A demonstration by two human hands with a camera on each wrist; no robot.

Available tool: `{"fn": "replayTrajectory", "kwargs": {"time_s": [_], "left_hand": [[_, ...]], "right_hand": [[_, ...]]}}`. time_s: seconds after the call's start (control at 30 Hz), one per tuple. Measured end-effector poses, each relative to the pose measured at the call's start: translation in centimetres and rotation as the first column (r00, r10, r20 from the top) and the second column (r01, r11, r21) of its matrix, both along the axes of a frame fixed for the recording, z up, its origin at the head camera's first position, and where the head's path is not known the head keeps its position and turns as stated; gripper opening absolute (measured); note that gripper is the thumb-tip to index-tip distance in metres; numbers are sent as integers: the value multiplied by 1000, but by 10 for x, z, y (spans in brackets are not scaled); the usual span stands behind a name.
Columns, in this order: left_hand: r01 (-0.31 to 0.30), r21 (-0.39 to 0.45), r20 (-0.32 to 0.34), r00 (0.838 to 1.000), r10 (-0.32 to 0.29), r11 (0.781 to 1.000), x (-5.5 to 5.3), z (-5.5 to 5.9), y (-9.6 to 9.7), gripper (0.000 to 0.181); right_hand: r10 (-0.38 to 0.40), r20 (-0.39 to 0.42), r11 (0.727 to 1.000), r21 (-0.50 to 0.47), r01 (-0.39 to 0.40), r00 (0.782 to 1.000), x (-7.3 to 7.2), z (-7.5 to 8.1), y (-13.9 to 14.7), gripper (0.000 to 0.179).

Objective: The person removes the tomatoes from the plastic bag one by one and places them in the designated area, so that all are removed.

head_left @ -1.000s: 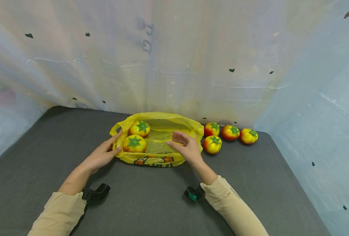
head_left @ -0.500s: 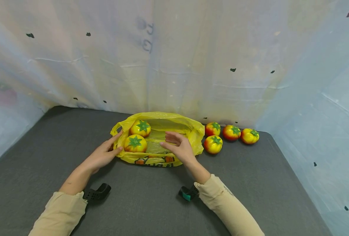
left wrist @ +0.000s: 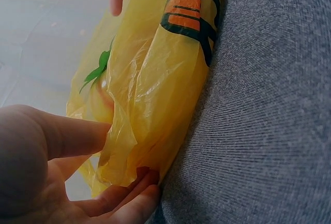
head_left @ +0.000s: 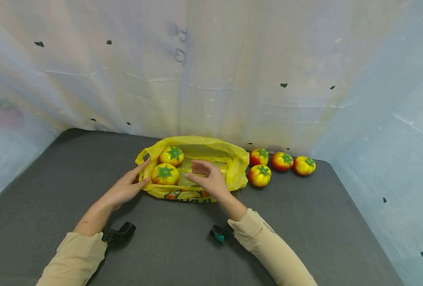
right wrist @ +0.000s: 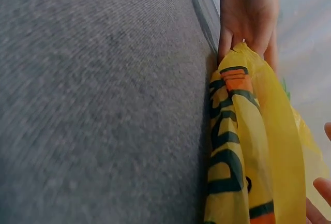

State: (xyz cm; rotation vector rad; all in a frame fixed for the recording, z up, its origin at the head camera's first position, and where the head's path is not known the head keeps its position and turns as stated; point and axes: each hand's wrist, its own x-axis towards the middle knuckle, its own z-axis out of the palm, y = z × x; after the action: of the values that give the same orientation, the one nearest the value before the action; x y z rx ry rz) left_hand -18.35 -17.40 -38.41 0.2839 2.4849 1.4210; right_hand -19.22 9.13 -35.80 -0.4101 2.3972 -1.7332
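Note:
A yellow plastic bag (head_left: 238, 167) lies with its mouth spread wide on the dark table. Two shiny yellow-red toy tomatoes (head_left: 165, 174) with green leaf tops sit inside at its left end. My left hand (head_left: 126, 190) holds that end; in the left wrist view its thumb is at the bag's rim and its fingers (left wrist: 137, 203) curl under the side. Over the bag's opening is my right hand (head_left: 210, 182), its fingers loosely curved and holding nothing. Its fingertips (right wrist: 323, 188) show at the edge of the right wrist view.
Several more toy tomatoes (head_left: 259, 176) stand just right of the bag, by the back wall. A pale sheet (head_left: 211, 79) hangs behind the grey-black table (head_left: 168, 246), with another wall (head_left: 404, 159) at the right. Black wrist mounts (head_left: 120, 233) jut from the sleeves.
My right hand has moved left over the bag's opening, closer to the two tomatoes inside. My left hand keeps its place at the bag's left end.

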Motion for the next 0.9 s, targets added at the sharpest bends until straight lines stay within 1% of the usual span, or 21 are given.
{"fn": "replayTrajectory", "kwargs": {"time_s": [0.03, 0.13, 0.3, 0.53, 0.63, 0.67, 0.77, 0.87, 0.9], "left_hand": [[1, 2, 0, 1000, -1, 1000, 0, 0, 0, 67], [1, 5, 3, 1000, -2, 1000, -1, 0, 0, 67], [4, 5, -3, 1000, -4, 1000, 0, 0, 0, 67], [-2, 7, -11, 1000, 2, 1000, 1, 1, 1, 66], [0, 19, -11, 1000, 0, 1000, 2, 1, 0, 67], [1, 24, -10, 1000, -1, 1000, 1, 1, 0, 67], [5, 30, -7, 1000, -5, 1000, 1, 1, 0, 67], [5, 31, -6, 1000, -5, 1000, 1, 1, 0, 67], [4, 29, -5, 1000, -4, 1000, 2, 1, 0, 67]], "right_hand": [[8, 2, 1000, 0, -8, 1000, -3, -5, -1, 52], [34, 8, 999, 8, -34, 999, -6, -10, -5, 53], [75, 7, 996, 39, -76, 997, -6, -11, -12, 53], [119, 21, 992, 47, -119, 993, -7, -10, -24, 54], [127, 11, 990, 59, -128, 992, -7, -11, -27, 53], [132, 11, 989, 61, -133, 991, -4, -6, -28, 53], [129, 14, 989, 65, -130, 992, -4, -7, -30, 55], [123, 14, 989, 81, -123, 992, -4, -8, -31, 55], [119, 10, 989, 85, -120, 993, -7, -14, -31, 55]]}}
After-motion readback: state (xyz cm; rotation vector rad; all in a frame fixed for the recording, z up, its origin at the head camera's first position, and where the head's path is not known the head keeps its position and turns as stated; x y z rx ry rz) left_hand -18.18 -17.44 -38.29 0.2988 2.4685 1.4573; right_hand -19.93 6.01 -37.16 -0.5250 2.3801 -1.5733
